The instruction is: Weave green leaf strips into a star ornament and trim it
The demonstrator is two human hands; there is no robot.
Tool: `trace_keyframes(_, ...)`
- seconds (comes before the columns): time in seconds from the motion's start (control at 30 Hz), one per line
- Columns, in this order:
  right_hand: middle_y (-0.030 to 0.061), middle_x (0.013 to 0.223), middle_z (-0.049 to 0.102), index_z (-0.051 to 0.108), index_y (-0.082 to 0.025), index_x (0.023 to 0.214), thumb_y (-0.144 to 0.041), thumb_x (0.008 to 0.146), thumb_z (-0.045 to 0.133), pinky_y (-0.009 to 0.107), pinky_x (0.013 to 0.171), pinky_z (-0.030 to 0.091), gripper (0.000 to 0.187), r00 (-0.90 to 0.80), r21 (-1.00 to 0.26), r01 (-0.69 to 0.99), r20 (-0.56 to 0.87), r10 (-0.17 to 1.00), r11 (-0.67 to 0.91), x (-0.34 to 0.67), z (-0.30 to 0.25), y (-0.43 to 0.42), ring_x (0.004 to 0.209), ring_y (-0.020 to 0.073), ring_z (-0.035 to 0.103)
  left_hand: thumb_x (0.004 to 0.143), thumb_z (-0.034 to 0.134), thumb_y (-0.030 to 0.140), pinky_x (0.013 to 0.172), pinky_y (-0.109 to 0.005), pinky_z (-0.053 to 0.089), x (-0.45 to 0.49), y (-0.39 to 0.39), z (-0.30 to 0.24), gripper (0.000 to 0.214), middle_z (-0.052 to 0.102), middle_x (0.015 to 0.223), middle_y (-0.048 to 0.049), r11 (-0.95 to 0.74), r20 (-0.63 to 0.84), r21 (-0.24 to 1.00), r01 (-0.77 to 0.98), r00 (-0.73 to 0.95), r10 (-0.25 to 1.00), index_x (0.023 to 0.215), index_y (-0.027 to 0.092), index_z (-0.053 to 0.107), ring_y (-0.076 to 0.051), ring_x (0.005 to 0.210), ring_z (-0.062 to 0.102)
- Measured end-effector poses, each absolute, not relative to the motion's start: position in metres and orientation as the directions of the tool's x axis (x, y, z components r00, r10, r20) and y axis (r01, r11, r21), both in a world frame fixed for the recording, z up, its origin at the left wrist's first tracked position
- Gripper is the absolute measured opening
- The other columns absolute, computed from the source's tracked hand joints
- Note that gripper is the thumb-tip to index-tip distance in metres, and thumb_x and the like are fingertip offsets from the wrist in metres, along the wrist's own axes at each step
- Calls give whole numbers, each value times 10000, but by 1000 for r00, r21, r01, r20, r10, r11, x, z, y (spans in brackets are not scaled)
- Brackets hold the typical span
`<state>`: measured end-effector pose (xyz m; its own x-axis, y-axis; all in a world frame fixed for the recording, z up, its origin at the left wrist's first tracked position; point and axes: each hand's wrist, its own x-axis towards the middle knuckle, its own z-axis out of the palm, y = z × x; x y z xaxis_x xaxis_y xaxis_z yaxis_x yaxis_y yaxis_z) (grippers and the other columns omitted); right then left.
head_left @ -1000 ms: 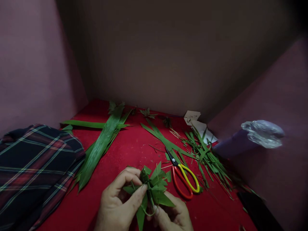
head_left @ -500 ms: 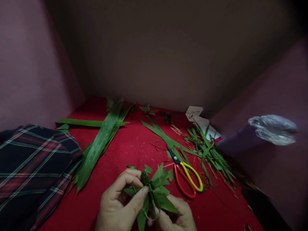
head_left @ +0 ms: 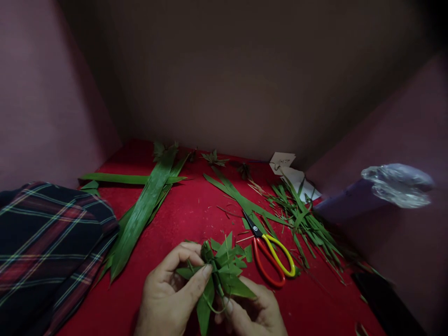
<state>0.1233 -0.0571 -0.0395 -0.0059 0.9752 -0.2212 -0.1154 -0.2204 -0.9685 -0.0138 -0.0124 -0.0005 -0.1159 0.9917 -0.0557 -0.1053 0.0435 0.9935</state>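
A folded leaf piece with pointed green tips sits between both hands just above the red cloth. My left hand pinches its left side, thumb and forefinger closed on the folds. My right hand grips it from below at the right, where a thin green strip loops down near the fingers. Red and yellow scissors lie on the cloth just right of the hands, blades pointing away.
Long green leaves lie to the left, and a pile of cut leaf strips to the right. A plaid cloth covers the left edge. White paper scraps and a crumpled clear plastic sit at right. Walls close in all round.
The hands have stayed in the same grip, turning the leaf piece only slightly; the view has shifted a little.
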Motion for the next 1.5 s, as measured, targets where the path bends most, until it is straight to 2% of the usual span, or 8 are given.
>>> trace_keyframes(0.47,-2,497,558,612,-139,647,-440,707,672,165,408,333,313,-17,-949,-206,-240,971,-239,121,-38,-54,409,69,439,607,722,225,548,-182,475,-12,-14,0,134,575,777,-24,76,-88,987,-141,-84,993,586,168,602,-144,692,573)
trace_keyframes(0.63,13,516,580,634,-125,685,-442,715,671,169,424,333,321,-24,-942,-255,-217,976,-216,122,-41,-56,414,64,440,598,728,213,561,-185,472,-12,-14,0,136,576,768,-25,79,-93,987,-142,-96,991,584,161,603,-141,686,569)
trace_keyframes(0.8,22,535,603,640,-132,812,-449,706,679,183,449,357,337,7,-941,-277,-203,979,-193,123,-43,-59,440,79,469,590,737,206,575,-169,476,-12,-12,0,149,575,771,-5,97,-117,972,-215,-82,990,585,168,593,-123,685,571)
trace_keyframes(1.03,25,534,591,615,-122,718,-444,737,654,168,432,327,325,-59,-949,-209,-228,972,-235,125,-40,-54,428,60,437,586,742,228,523,-180,463,-11,-12,2,170,567,772,5,188,-213,940,-286,-58,975,605,164,586,-108,618,550)
trace_keyframes(1.5,24,513,566,602,-122,663,-467,715,660,179,408,294,353,-47,-963,-124,-236,971,-240,123,-37,-54,410,67,426,594,742,235,590,-197,463,-11,-12,2,177,566,786,-4,203,-227,938,-281,-53,973,606,166,579,-128,686,559)
